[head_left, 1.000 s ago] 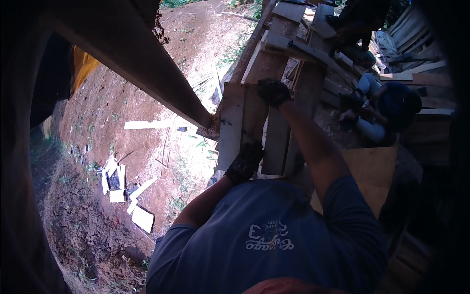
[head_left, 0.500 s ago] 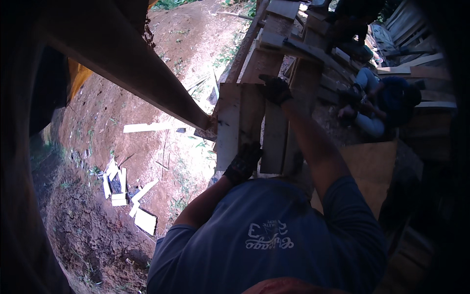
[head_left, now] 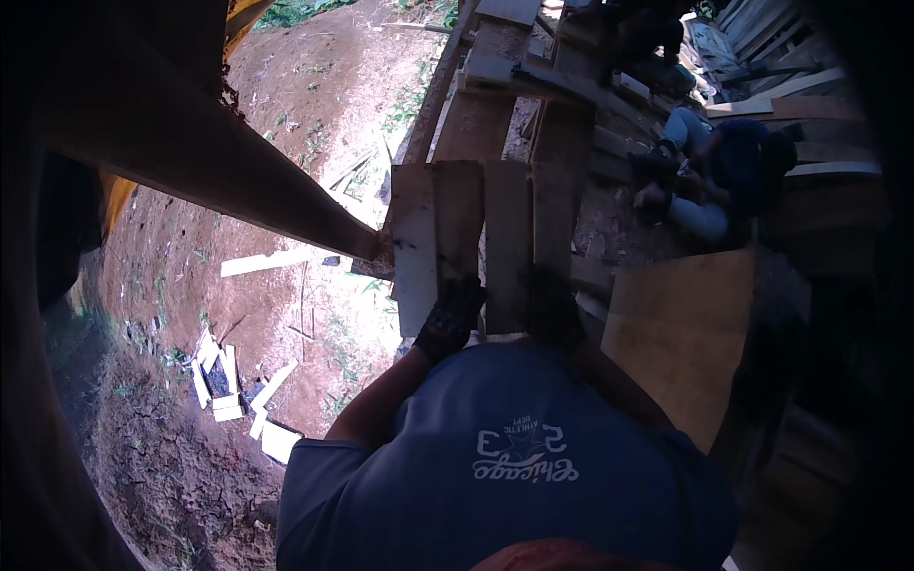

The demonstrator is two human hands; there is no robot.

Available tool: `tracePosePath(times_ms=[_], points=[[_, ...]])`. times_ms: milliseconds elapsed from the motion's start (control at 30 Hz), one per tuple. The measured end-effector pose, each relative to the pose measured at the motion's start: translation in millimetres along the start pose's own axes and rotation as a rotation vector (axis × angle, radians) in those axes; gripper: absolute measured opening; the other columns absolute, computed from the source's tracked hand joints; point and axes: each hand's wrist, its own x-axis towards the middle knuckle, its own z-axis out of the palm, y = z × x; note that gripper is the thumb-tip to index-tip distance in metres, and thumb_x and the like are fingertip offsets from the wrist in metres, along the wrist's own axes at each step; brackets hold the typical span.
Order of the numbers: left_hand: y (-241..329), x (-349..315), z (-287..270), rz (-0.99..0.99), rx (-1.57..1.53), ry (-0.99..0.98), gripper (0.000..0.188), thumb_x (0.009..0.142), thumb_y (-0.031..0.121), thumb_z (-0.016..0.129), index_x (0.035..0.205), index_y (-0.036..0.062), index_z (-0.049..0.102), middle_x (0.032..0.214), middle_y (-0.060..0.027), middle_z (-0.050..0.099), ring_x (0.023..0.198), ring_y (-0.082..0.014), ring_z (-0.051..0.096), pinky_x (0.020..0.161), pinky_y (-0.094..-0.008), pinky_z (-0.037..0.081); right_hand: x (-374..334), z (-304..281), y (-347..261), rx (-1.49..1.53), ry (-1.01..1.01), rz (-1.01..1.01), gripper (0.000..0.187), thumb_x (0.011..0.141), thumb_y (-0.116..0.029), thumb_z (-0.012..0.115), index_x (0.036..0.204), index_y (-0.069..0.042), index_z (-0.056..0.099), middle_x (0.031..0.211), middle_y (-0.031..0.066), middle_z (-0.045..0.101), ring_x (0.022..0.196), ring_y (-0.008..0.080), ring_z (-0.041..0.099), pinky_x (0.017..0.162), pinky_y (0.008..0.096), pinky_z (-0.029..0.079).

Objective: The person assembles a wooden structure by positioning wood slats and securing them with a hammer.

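Short wooden boards lie side by side in front of my body, their far ends roughly in line. At the left is a pale board (head_left: pixel 415 243); beside it comes a browner board (head_left: pixel 459 214). A narrow gap separates that one from a third board (head_left: pixel 506 243), with a fourth board (head_left: pixel 553 214) at the right. My left hand (head_left: pixel 453 316), in a dark glove, rests with fingers stretched forward on the near end of the browner board. My right hand (head_left: pixel 555 309), also gloved, is at the near end of the right-hand boards; deep shadow hides its fingers.
A thick slanting beam (head_left: pixel 286 205) comes in from the upper left, ending beside the boards. A person (head_left: pixel 728 176) sits at the right, another (head_left: pixel 643 38) farther back. A plywood sheet (head_left: pixel 681 324) stands to my right. Offcuts (head_left: pixel 228 381) litter the ground left.
My right hand has come back from the far end of the boards to their near end. The right-hand boards' far ends are now uncovered. The view has shifted slightly.
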Motion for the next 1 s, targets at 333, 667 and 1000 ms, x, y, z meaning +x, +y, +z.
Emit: tracePosePath(times_ms=[333, 667, 1000], points=[[-9.5, -0.9, 8.7, 0.028, 0.077, -0.071, 0.065, 0.092, 0.007, 0.052, 0.156, -0.0005, 0.044, 0.163, -0.0271, 0.038, 0.158, -0.0436, 0.025, 0.128, -0.0631, 0.014, -5.9, 29.1, -22.9, -0.153, -0.193, -0.04, 0.1, 0.078, -0.053, 0.074, 0.162, -0.013, 0.038, 0.171, 0.017, 0.027, 0.16, 0.0345, 0.023, 0.129, 0.0567, 0.013], [-10.1, -4.1, 11.4, 0.066, 0.138, -0.038, 0.066, 0.09, 0.009, 0.054, 0.155, 0.0023, 0.046, 0.162, -0.0222, 0.041, 0.157, -0.0408, 0.028, 0.128, -0.0622, 0.016, -11.9, 45.4, -27.2, -0.268, -0.18, 0.045, 0.066, 0.1, -0.043, 0.044, 0.162, -0.022, 0.038, 0.174, 0.007, 0.026, 0.161, 0.0272, 0.021, 0.13, 0.0587, 0.006], [-13.7, -2.0, 16.6, 0.082, 0.133, -0.026, 0.07, 0.086, 0.006, 0.056, 0.155, 0.0047, 0.046, 0.163, -0.0217, 0.04, 0.157, -0.0423, 0.026, 0.127, -0.0649, 0.015, -13.7, 31.1, -27.3, -0.179, -0.056, -0.02, 0.067, 0.089, -0.041, 0.061, 0.152, -0.019, 0.054, 0.168, 0.0097, 0.038, 0.157, 0.0306, 0.03, 0.124, 0.0699, 0.008]])
